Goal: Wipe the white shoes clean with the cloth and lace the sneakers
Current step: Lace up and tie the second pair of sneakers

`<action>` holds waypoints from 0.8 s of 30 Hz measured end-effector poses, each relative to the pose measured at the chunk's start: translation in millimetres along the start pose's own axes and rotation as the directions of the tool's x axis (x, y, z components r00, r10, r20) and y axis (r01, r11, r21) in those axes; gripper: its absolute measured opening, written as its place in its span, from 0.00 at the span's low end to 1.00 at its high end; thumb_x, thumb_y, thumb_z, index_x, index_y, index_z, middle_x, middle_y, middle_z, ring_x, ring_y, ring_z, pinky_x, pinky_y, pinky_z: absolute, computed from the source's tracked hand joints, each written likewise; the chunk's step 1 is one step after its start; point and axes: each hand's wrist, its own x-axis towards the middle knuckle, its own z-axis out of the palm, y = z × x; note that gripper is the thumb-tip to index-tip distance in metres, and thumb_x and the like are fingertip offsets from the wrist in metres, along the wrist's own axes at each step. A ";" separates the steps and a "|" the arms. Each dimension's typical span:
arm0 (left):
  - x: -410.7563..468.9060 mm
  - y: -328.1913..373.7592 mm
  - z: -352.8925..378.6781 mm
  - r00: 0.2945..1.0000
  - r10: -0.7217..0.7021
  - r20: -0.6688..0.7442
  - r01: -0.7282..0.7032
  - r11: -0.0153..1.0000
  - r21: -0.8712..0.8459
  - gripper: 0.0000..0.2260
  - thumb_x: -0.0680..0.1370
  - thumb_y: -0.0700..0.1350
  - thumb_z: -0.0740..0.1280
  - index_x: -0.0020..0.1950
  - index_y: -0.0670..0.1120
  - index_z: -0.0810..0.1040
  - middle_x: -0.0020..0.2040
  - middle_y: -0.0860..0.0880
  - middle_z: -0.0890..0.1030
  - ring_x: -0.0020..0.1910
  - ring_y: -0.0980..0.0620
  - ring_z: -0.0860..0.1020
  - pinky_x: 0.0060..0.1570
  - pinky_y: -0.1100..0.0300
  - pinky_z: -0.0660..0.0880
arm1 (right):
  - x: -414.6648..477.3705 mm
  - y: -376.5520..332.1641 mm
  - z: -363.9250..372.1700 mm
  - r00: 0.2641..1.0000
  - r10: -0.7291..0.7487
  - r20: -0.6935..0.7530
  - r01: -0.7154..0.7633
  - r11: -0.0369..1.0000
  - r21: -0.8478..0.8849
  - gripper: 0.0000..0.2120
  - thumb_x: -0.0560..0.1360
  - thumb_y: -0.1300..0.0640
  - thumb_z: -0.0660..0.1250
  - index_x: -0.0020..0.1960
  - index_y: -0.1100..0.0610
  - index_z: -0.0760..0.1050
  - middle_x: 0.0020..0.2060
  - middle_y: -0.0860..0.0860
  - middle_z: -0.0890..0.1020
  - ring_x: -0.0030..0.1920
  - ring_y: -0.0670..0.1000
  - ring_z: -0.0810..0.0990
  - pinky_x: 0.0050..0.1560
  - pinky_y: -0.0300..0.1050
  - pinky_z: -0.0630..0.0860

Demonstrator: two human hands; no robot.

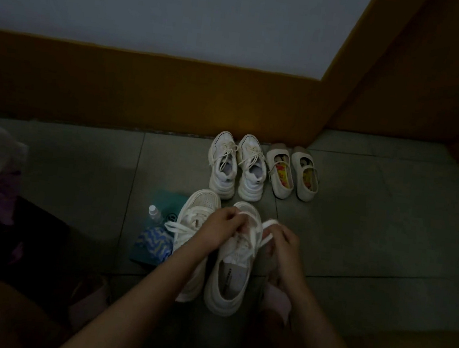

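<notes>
The head camera looks down into a dim room, where a person's 2 bare forearms reach out over a tiled floor point(372, 231). A white sneaker point(226, 284) lies straight ahead of them, heel nearest and toe towards the wall, with its insole showing. Both hands meet over its tongue.

The left hand point(223, 225) has its fingers curled and pinches the flat white lace point(254, 236) near the toe end of the lacing. The right hand point(283, 246) is curled as well and grips a loop of the same lace just to the right of the shoe.

A second sneaker point(199, 207) lies against the first on its left, partly under the left forearm, with loose lace ends lying across it. Just left of that, a crumpled blue cloth point(154, 241) with a pale wavy pattern rests on a teal sheet point(176, 198). Neither hand touches it. A small clear bottle point(154, 213) stands right behind it.

Farther off, against the brown skirting point(146, 94), 1 laced pair point(223, 170) of white sneakers sits toes to the wall. A pair of cream strap shoes point(279, 173) with bright insoles sits just to their right. Something pale pink point(277, 300) shows under the right wrist; I cannot tell what it is.
</notes>
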 end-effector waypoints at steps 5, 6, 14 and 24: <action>13.5 20.4 -0.4 0.960 -0.278 0.031 0.272 0.900 -0.341 0.14 0.79 0.45 0.59 0.35 0.44 0.74 0.33 0.48 0.77 0.34 0.53 0.76 0.35 0.63 0.72 | 14.6 -15.3 -3.1 0.971 0.240 -0.004 -0.231 0.938 0.257 0.27 0.81 0.49 0.52 0.28 0.60 0.71 0.20 0.53 0.73 0.17 0.46 0.68 0.20 0.33 0.63; 15.7 22.4 0.1 0.954 -0.296 0.039 0.288 0.879 -0.380 0.13 0.79 0.46 0.59 0.37 0.44 0.75 0.36 0.48 0.78 0.36 0.53 0.76 0.37 0.62 0.72 | 15.1 -13.7 -3.2 0.959 0.283 0.020 -0.278 0.925 0.261 0.26 0.81 0.48 0.52 0.30 0.60 0.72 0.21 0.52 0.74 0.18 0.46 0.69 0.22 0.34 0.65; 9.9 -18.3 4.9 0.980 -0.192 0.058 0.172 0.953 0.249 0.14 0.74 0.46 0.69 0.53 0.38 0.79 0.48 0.41 0.81 0.50 0.45 0.79 0.50 0.56 0.73 | 2.2 9.2 0.9 0.932 0.331 0.147 -0.345 0.934 0.089 0.06 0.76 0.57 0.64 0.42 0.59 0.75 0.34 0.56 0.77 0.29 0.50 0.74 0.29 0.40 0.68; -0.6 -29.6 10.2 0.975 0.038 0.217 -0.121 0.914 0.386 0.06 0.77 0.43 0.63 0.47 0.41 0.77 0.41 0.45 0.79 0.40 0.52 0.75 0.41 0.63 0.71 | 6.4 5.0 6.0 0.957 -0.145 0.250 0.169 0.983 -0.075 0.08 0.76 0.60 0.65 0.49 0.58 0.82 0.46 0.55 0.80 0.48 0.43 0.79 0.49 0.32 0.73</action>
